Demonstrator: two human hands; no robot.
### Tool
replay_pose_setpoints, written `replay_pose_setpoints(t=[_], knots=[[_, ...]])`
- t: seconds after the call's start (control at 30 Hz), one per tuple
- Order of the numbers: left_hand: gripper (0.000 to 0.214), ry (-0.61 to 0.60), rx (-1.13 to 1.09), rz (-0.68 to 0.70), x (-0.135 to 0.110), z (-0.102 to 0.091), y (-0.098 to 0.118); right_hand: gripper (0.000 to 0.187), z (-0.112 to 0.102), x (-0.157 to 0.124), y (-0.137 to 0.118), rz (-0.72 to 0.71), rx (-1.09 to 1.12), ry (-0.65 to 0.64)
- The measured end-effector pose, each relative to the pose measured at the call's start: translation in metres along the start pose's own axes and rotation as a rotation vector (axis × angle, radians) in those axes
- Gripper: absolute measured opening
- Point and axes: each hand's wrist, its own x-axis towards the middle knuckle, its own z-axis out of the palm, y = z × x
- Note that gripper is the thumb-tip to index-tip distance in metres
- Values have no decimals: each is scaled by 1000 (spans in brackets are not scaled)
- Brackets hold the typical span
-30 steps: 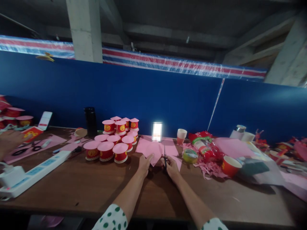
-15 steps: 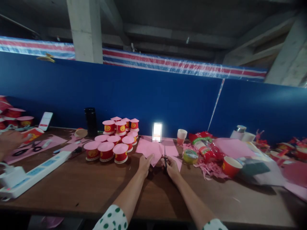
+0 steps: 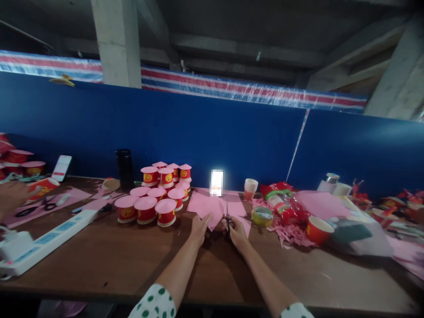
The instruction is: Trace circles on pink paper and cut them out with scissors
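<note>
My left hand (image 3: 200, 227) grips the lower left edge of a pink paper sheet (image 3: 212, 211), thumb on top. In my right hand (image 3: 236, 230) is a pair of dark scissors (image 3: 227, 218), held upright with the blades pointing away from me, at the right edge of that sheet. More pink paper (image 3: 236, 204) lies beneath and behind it on the table. To the left stand several red paper cups (image 3: 146, 214) with pink cone tops, some of them stacked. A lit phone (image 3: 217, 183) leans at the back, its screen blurred out.
Rightward are a red-and-white cup (image 3: 251, 189), a tape roll (image 3: 263, 216), pink paper shreds (image 3: 291, 234), a red plastic bag (image 3: 281, 203) and a red cup (image 3: 319, 230). A white power strip (image 3: 49, 240) lies left, near another person's hand (image 3: 15, 196) and a black bottle (image 3: 124, 168).
My hands, the pink sheet and the scissors stay almost where they were. At the far right, a pink sheet has shifted, showing objects behind it.
</note>
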Motion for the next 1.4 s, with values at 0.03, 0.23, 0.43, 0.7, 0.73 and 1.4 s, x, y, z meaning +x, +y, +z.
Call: replay_pose_setpoints(t=[0.03,0.23,0.43,0.7,0.73,1.4], knots=[[41,-6,0,2,0,0,0,49,0,0,0,2,5,0],[41,5,1,-24,0,0,-2,49,-1,2,3,-11,3,-3],[38,21,22,-10,2,0,-2,49,0,0,0,-10,-3,2],[39,18,0,-23,-1,2,2,48,0,-1,-2,-7,10,-3],[38,26,1,-26,-1,2,2,47,0,-1,-1,-13,11,-3],[41,5,44,6,3,-3,-6,47,-2,1,3,-13,-20,4]])
